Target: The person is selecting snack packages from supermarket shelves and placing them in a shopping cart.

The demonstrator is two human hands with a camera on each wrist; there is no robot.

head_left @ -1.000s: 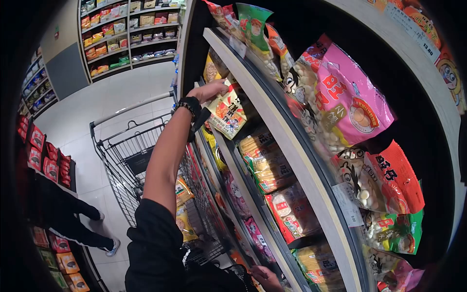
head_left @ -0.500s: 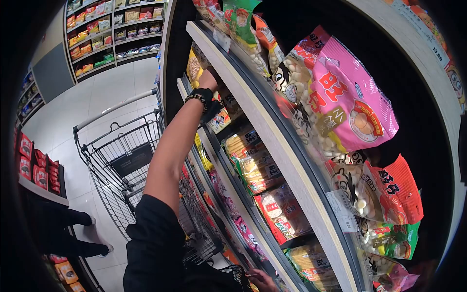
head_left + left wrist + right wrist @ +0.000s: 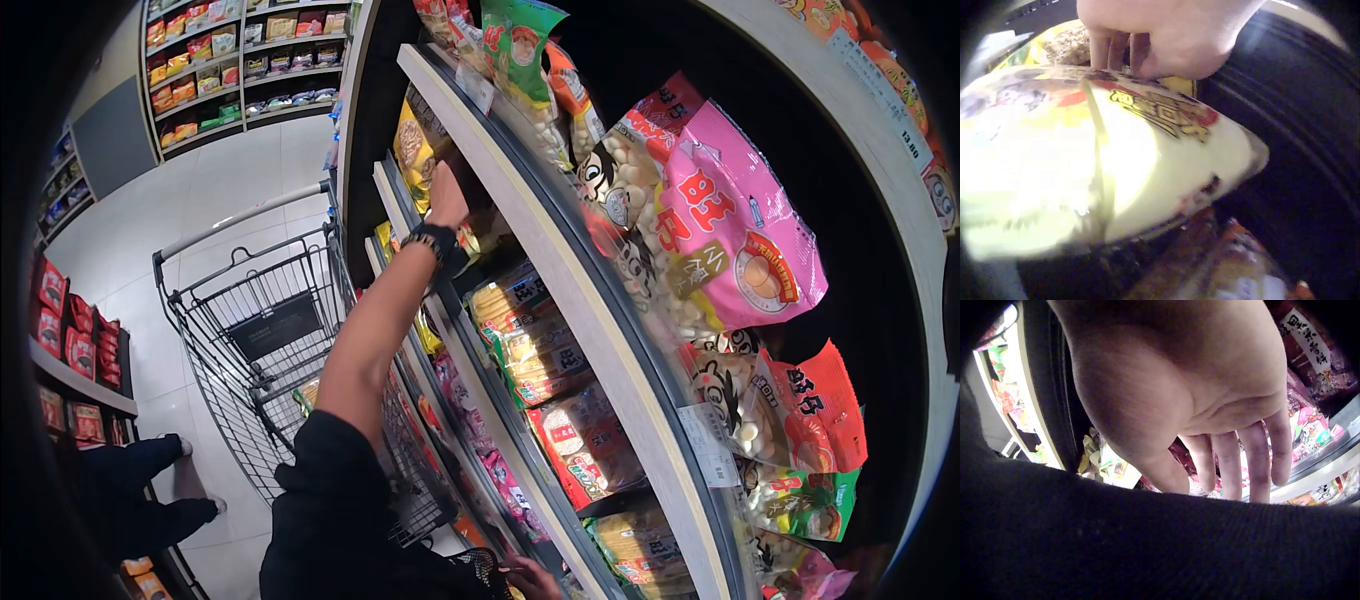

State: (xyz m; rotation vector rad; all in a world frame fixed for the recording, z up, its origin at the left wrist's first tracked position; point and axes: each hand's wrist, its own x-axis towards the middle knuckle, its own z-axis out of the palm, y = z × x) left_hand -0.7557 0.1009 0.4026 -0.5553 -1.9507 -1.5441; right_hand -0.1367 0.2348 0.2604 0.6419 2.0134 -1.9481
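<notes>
On the left, the arm reaches into a middle shelf. My left hand is partly hidden there beneath the shelf board. In the left wrist view, its bent fingers grip the far upper edge of a pale yellow snack bag with dark and red lettering. Beside this hand stands a yellow bag with a nut-like picture. My right hand hangs low by the shelf front, fingers loosely extended and holding nothing. Pink-wrapped snacks lie behind its fingers.
A wire shopping cart stands left of the shelf. Packs of rice crackers fill the shelf nearer me. Above, a pink snack bag leans out over the upper shelf edge. A person's dark-clothed legs show at lower left.
My left hand has moved deeper into the shelf with the pale yellow bag, which was in plain sight before. The right hand remains low by the shelf.
</notes>
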